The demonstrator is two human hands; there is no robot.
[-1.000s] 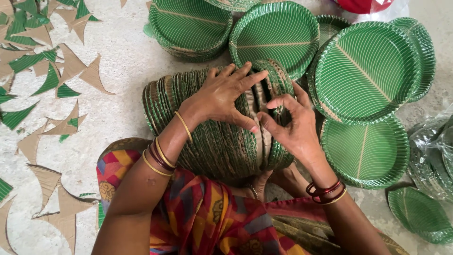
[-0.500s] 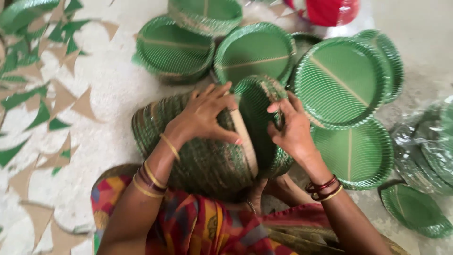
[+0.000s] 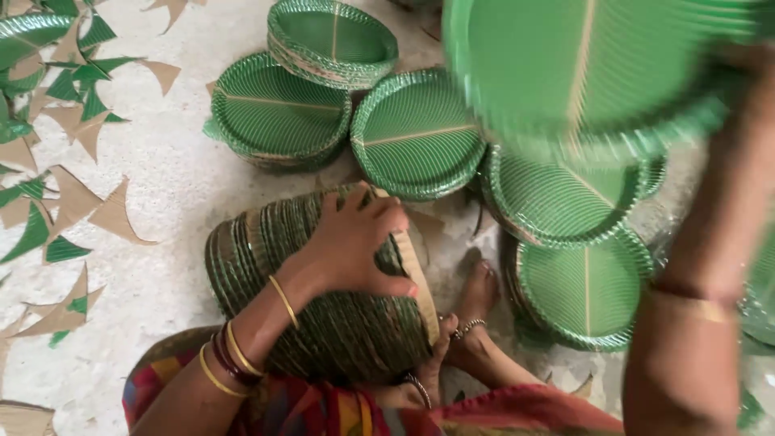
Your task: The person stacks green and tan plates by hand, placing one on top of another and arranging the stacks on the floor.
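the right hand is cut off at the upper right edge of the frame, and only its forearm and bangle show, so whether it grips cannot be told. a blurred green plate (image 3: 589, 69) fills the upper right in front of it, its rim smeared. the left hand (image 3: 355, 242) lies spread and open over a roll of plates (image 3: 323, 282) set on edge at lower centre, fingers curled on its top, thumb at the tan end plate. the roll shows thin green and tan ribbed rims packed tight; its lower part is hidden by the lap. flat stacks (image 3: 416, 133) ring it above and to the right, some touching. the floor (image 3: 173, 190) at left holds scattered scraps (image 3: 109, 210), with bare patches between them.
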